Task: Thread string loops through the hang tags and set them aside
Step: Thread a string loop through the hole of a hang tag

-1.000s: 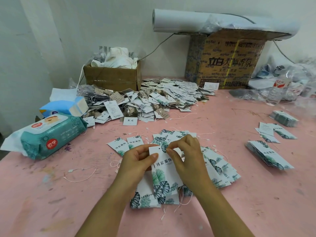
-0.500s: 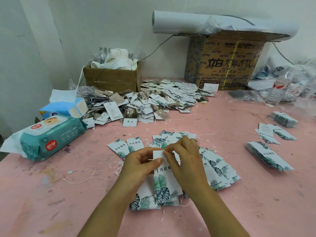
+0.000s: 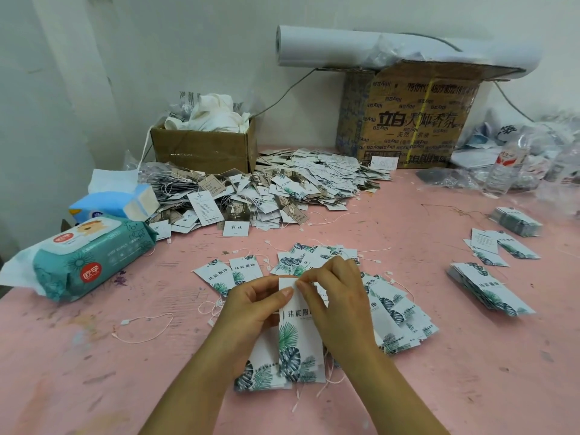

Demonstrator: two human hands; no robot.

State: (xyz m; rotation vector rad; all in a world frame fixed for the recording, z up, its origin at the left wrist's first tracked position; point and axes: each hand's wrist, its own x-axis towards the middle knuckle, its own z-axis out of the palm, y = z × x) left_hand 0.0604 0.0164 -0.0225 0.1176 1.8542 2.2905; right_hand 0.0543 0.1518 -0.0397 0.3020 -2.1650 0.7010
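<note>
A white hang tag (image 3: 298,334) printed with green leaves stands upright over the pink table (image 3: 439,381). My left hand (image 3: 251,312) grips its left edge, thumb on the front. At the tag's top edge my right hand (image 3: 339,302) pinches a thin string, which is barely visible. Under my hands lies a spread of the same leaf tags (image 3: 398,318), several with strings trailing out. A loose string loop (image 3: 146,328) lies on the table to the left.
A big heap of mixed tags (image 3: 266,186) fills the back. Stacks of leaf tags (image 3: 486,290) lie at the right. A wet-wipes pack (image 3: 91,259) and tissue pack (image 3: 116,202) sit left. Two cardboard boxes (image 3: 204,149) and a plastic bottle (image 3: 505,167) stand behind.
My right hand's fingertips have shifted a little left along the tag's top edge, and the tag sits slightly lower and nearer me. The left hand keeps its hold.
</note>
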